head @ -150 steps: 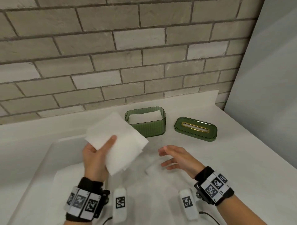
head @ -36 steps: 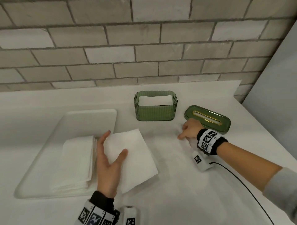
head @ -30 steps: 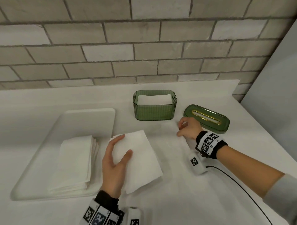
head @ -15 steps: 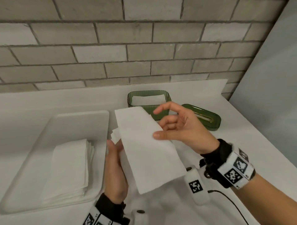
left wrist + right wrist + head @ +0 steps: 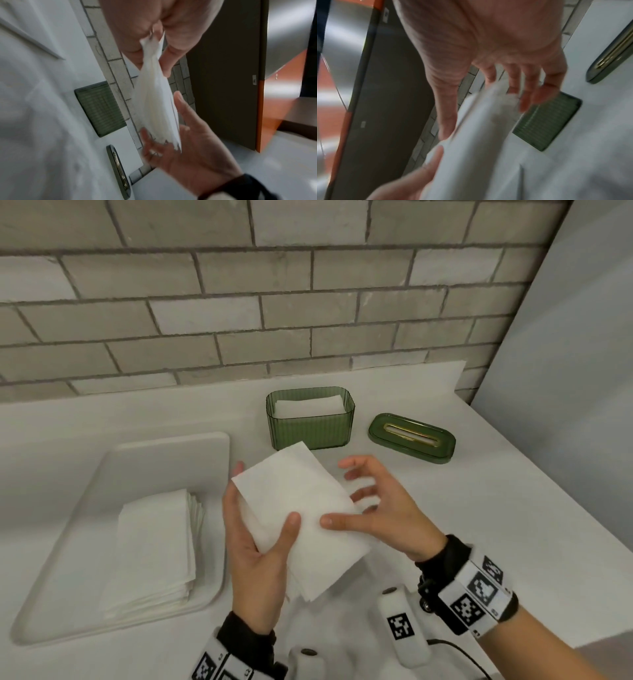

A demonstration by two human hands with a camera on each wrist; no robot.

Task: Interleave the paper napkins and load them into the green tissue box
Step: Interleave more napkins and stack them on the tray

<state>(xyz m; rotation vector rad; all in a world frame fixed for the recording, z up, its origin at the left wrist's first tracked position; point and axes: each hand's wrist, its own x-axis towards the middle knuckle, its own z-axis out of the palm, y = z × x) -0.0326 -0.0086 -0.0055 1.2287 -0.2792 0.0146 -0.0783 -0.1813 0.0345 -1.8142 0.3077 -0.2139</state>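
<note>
Napkins [image 5: 301, 515], a small folded bundle, are held in the air above the table [image 5: 479, 508], just in front of the green tissue box [image 5: 310, 426]. The left hand [image 5: 255, 549] grips the bundle, thumb on top and fingers [image 5: 238, 467] curled behind it. The right hand [image 5: 380, 508] touches its right edge with thumb and spread, relaxed fingers. More napkins lie inside the box. Its lid [image 5: 411, 438] rests beside it, and a napkin stack [image 5: 154, 549] lies on the white tray [image 5: 164, 453].

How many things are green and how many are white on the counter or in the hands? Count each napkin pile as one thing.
Green: 2, the tissue box and its lid.
White: 4, the tray, the napkin stack on it, the napkins in the box, the held napkins.
Total: 6.
</note>
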